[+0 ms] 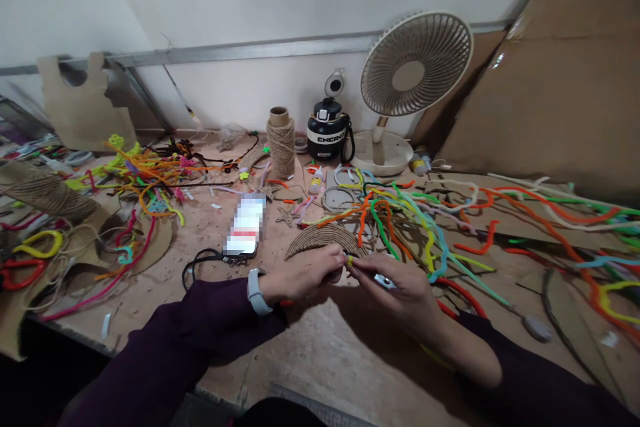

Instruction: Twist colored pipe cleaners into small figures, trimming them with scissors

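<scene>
My left hand [313, 272], with a pale watch on its wrist, is closed with its fingertips pinched at a small yellowish piece [349, 259]. My right hand [400, 287] meets it there, its fingers also closed on the piece. A small white object [385, 281] with a dark mark shows between the right fingers. Just behind both hands lies a curved shape wound with brown twine [320, 237]. The fingers hide most of the small piece.
A phone [245, 227] with a black strap lies left of my hands. Colourful fuzzy stems [430, 240] spread on the right and back left. Behind stand a twine spool [281, 143], a black bottle [327, 135] and a fan [415, 67]. Orange-handled scissors [23, 273] lie far left.
</scene>
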A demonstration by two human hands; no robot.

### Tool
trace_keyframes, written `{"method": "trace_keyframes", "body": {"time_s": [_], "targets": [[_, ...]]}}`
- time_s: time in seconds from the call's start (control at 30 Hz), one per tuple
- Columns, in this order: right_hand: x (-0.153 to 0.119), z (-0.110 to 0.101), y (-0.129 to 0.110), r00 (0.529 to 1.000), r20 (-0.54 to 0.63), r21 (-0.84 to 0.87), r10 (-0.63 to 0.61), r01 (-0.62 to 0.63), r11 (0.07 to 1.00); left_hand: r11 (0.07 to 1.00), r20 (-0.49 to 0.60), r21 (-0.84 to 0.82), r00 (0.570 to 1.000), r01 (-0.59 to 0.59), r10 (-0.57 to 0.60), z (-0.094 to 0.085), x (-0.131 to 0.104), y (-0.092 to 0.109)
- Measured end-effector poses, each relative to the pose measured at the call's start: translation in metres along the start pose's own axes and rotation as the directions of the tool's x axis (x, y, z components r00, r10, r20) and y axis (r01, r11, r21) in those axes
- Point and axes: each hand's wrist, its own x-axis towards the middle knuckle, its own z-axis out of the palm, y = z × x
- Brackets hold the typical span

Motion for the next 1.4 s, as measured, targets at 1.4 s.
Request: {"method": "trace_keyframes", "body": {"time_s": [1.4], "targets": [[0.017, -0.026, -0.008, 0.828, 0.558, 0.134, -0.047, -0.034, 0.990, 0.988, 0.375, 0.144, 0.927, -0.051, -0.006, -0.010, 0.000, 0.001]]}}
